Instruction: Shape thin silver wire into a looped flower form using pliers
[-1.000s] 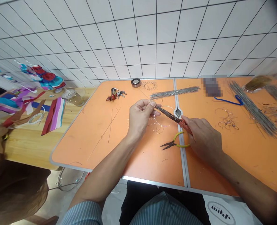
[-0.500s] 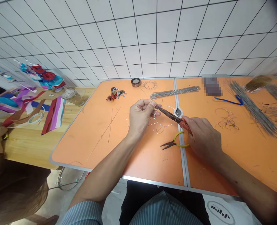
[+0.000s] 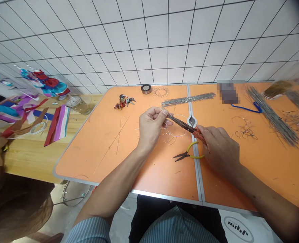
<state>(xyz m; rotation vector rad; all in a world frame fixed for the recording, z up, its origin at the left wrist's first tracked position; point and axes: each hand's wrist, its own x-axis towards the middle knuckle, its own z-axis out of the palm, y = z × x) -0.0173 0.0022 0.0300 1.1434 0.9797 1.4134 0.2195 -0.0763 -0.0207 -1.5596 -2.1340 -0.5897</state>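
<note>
While the left hand [image 3: 151, 128] is pinched narrow, thumb against finger, on a thin wire ring [image 3: 179, 136], the right hand [image 3: 221, 146] is wrapped around the handles of red-handled pliers [image 3: 181, 123], whose tips meet the left fingertips; both hands are over the middle of an orange table [image 3: 88, 152], between its far and near edges; the ring curves out to the right of the left fingertips; exactly what the plier tips bite is hidden by the fingers; for neat work, it seems best to pin the wire close beside the tips, turn the right wrist by small amounts and squeeze only enough to stop slipping, since such fine wire probably kinks easily; yellow-handled pliers [image 3: 182, 155] lie open toward the near edge, partly across the table's metal seam [image 3: 200, 182]; a wire bundle [image 3: 188, 99] lies near the far edge
</note>
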